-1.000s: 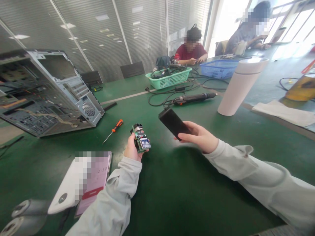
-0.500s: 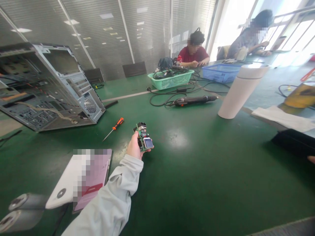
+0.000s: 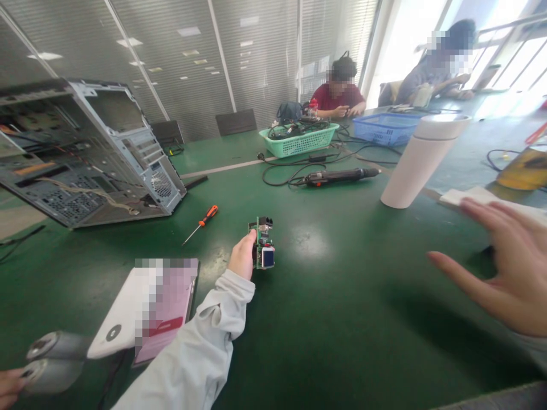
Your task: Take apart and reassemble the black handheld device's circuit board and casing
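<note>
My left hand [image 3: 243, 256], in a light grey sleeve, is closed around a small green circuit board [image 3: 265, 242] and holds it above the green table. The board carries a small square dark screen [image 3: 268, 258] in a white frame, with black connectors at its top end. My right hand [image 3: 504, 262] is spread at the right side, over the table, with nothing in it. Behind its fingers lies a white cloth or paper [image 3: 470, 195]. A dark object is mostly hidden by that hand.
An orange-black screwdriver [image 3: 200, 224] lies near an open computer case [image 3: 162, 193]. Beyond are a black electric screwdriver [image 3: 342, 176], a green basket [image 3: 299, 143], a blue basket [image 3: 380, 134] and a pale tumbler [image 3: 416, 165]. Another person's hand [image 3: 11, 382] touches grey cylinders [image 3: 55, 374].
My left hand has moved slightly right with the circuit board and turned it more upright. My right hand has come into view, spread open. Another person's hand has appeared at lower left.
</note>
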A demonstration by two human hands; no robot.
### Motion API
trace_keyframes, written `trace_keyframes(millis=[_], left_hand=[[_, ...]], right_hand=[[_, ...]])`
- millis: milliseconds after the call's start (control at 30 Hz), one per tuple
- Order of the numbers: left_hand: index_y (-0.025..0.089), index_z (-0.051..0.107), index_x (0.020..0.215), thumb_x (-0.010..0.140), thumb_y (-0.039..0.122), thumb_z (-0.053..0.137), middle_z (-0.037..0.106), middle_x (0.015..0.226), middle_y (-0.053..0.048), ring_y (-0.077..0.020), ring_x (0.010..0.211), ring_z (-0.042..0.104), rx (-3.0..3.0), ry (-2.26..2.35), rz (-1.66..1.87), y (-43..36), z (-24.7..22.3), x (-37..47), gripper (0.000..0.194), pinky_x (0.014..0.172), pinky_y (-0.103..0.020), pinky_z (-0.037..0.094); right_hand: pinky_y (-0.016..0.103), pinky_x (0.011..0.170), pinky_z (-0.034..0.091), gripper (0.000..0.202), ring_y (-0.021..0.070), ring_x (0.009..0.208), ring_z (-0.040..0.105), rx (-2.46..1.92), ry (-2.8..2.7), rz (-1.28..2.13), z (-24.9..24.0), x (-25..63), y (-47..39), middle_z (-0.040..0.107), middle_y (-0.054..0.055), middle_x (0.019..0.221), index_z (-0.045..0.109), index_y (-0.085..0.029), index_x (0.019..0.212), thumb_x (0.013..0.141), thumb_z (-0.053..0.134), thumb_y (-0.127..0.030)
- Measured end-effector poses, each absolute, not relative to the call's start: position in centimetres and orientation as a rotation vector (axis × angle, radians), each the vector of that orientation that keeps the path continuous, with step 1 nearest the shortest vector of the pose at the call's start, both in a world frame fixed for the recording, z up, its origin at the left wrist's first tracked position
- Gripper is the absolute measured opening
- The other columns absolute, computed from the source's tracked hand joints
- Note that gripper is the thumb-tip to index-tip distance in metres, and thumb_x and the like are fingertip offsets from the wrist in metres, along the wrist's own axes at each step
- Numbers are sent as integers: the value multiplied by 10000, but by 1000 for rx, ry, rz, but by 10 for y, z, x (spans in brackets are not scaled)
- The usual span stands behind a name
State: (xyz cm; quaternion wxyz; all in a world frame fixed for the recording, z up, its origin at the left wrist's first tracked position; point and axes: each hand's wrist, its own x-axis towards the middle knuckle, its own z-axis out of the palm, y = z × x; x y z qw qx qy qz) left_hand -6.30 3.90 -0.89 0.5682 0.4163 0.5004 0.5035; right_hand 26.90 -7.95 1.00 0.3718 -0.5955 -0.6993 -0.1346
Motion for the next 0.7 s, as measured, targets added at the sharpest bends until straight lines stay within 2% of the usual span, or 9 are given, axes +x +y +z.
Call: trace_keyframes(millis=[33, 100, 167, 300, 400, 467, 567, 633, 700], left_hand=[[118, 621, 755, 699, 482, 559, 635, 531, -31, -146, 445, 583, 974, 1168, 1178, 39, -8, -63, 374, 425, -253, 473], [120, 622, 745, 678, 476, 581, 634, 533, -29, -153, 482, 597, 979, 1154, 1174, 37, -6, -62, 365, 454, -258, 481], [122, 625, 745, 657, 473, 602, 638, 547, -25, -153, 507, 604, 1010, 1145, 1162, 34, -1, -60, 362, 485, -257, 484], [133, 636, 714, 619, 436, 641, 642, 583, -7, -144, 536, 596, 1148, 1121, 1098, 26, 9, -55, 317, 535, -253, 484], [140, 643, 663, 632, 378, 642, 632, 573, -3, -141, 543, 577, 1261, 1093, 1016, 21, 14, -52, 240, 544, -252, 481], [136, 643, 638, 673, 364, 609, 633, 568, -15, -144, 549, 581, 1284, 1063, 950, 21, 14, -52, 234, 554, -250, 483], [116, 652, 714, 763, 401, 503, 643, 573, -43, -142, 515, 590, 1206, 1030, 848, 27, 11, -55, 326, 501, -234, 469], [128, 628, 933, 816, 437, 396, 652, 599, -39, -132, 423, 556, 1064, 1039, 810, 32, 9, -58, 404, 373, -218, 402], [123, 594, 975, 860, 434, 283, 644, 574, -45, -129, 383, 551, 970, 1070, 777, 36, 8, -60, 454, 349, -209, 388]], right_hand=[[601, 1015, 226, 641, 363, 1212, 306, -1464, -1851, -331, 16, 247, -71, 368, 81, 1284, 255, -293, 1383, 848, 384, -623], [488, 911, 427, 541, 267, 1132, 433, -1288, -1927, 14, 23, 207, -50, 420, 60, 1254, 260, -302, 1361, 885, 426, -499], [367, 807, 507, 490, 190, 1022, 512, -1151, -1903, 387, 24, 170, -27, 459, 60, 1213, 295, -257, 1327, 889, 447, -415], [201, 582, 492, 417, 113, 750, 563, -1150, -1799, 931, 23, 112, 14, 564, 71, 980, 441, -139, 1216, 864, 497, -355], [127, 418, 385, 236, 61, 526, 517, -1238, -1675, 1295, 26, 91, 29, 571, 31, 734, 545, -92, 1031, 884, 491, -269], [121, 352, 317, 177, 57, 440, 487, -1299, -1569, 1431, 26, 88, 31, 558, 20, 654, 552, -84, 951, 886, 500, -240], [131, 338, 314, 173, 81, 416, 498, -1349, -1248, 1677, 25, 94, 31, 549, 20, 612, 527, -94, 889, 898, 491, -263], [136, 382, 375, 278, 88, 444, 519, -1369, -1009, 1834, 25, 100, 30, 527, 21, 585, 496, -97, 823, 937, 402, -333], [146, 435, 425, 376, 90, 487, 541, -1379, -807, 1936, 25, 103, 29, 522, 26, 589, 471, -102, 792, 956, 311, -400]])
